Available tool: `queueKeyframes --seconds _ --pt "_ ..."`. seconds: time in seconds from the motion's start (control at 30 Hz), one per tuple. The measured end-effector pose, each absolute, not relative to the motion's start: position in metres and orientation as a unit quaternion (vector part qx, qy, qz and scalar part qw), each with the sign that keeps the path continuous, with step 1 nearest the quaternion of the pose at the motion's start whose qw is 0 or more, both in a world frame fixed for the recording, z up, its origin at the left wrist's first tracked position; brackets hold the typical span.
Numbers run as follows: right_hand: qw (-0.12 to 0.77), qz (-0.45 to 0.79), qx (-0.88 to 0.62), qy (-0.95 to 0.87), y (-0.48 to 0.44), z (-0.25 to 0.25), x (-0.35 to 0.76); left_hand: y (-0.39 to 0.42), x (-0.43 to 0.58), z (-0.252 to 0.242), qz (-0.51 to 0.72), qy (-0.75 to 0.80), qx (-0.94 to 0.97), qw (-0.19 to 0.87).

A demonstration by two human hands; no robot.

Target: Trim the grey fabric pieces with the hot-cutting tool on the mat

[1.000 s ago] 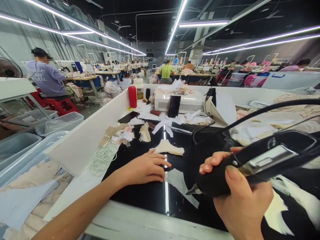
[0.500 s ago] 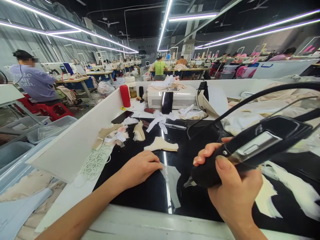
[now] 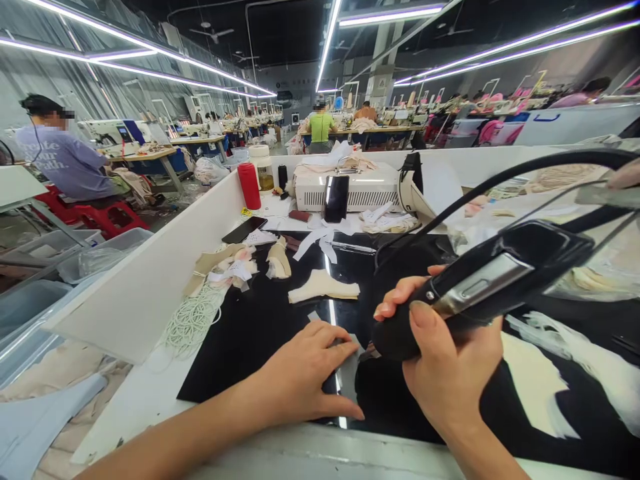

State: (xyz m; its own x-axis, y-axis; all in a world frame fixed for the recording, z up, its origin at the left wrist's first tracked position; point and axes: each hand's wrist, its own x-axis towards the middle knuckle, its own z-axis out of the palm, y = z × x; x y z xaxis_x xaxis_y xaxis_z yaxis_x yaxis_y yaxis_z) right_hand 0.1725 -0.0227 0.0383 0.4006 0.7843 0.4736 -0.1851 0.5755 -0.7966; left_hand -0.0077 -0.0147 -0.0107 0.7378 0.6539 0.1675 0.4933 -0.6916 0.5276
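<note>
My right hand [image 3: 447,373] is wrapped round a thick black corded hand tool [image 3: 483,287] with a silver plate on its side. Its narrow tip points down and left, close to the fingertips of my left hand [image 3: 305,370]. That left hand lies over a thin grey translucent piece of material [image 3: 349,377] on the black work surface [image 3: 240,360], thumb and fingers spread apart. Much of the piece is hidden beneath the hand. Just beyond it rests a stack of cream fabric pieces [image 3: 324,287].
Several fabric bundles [image 3: 279,259] and a heap of pale cord [image 3: 193,323] lie left. A vented white box [image 3: 370,187] and a phone [image 3: 336,199] stand at the back. Cream pieces [image 3: 535,383] lie right, below the tool's black cable [image 3: 475,193]. Co-workers sit beyond.
My left hand has slid right and nearer me over the grey piece, and its fingers have spread. The tool in my right hand has shifted slightly left.
</note>
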Motion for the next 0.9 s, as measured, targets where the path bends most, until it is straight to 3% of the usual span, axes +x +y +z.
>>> queueKeyframes --seconds 0.9 --pt "0.760 0.342 -0.332 -0.443 -0.035 0.037 0.171 -0.017 -0.009 -0.005 0.153 0.324 0.897 0.261"
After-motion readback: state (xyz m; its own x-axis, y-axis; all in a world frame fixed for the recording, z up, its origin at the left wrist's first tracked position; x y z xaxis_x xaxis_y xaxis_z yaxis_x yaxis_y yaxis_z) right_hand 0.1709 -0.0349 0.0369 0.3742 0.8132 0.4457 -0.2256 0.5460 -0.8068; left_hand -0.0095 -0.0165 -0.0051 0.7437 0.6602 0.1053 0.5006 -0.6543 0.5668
